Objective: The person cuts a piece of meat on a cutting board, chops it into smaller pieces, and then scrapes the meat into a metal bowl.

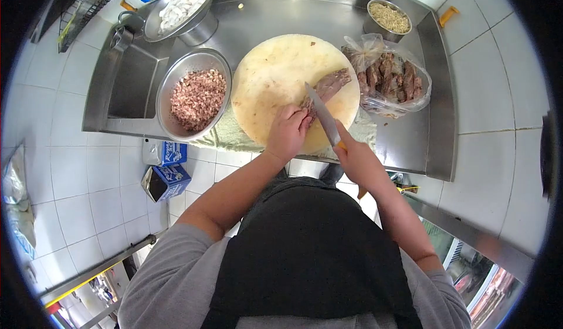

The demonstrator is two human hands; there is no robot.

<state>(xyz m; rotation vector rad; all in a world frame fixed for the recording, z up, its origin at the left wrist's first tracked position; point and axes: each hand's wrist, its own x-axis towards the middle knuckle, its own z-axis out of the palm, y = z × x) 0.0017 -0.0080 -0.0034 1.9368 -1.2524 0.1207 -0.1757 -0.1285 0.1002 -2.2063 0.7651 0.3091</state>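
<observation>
On a round, pale cutting board point(270, 65) lies a long piece of dark reddish meat point(333, 85), running diagonally toward the upper right. My left hand point(288, 131) presses on its lower left end with curled fingers. In my right hand point(359, 160) is a knife point(324, 115) with a yellow handle, my fingers wrapped round it. The blade lies across the meat, just right of my left fingertips, its tip pointing up and left.
Left of the board stands a metal bowl point(165, 97) of diced meat. Behind it, a colander point(153, 29) holds white pieces. At the right are a plastic bag point(423, 88) of meat chunks and a small metal bowl point(384, 31) of shredded food. A green cloth point(226, 135) lies under the board.
</observation>
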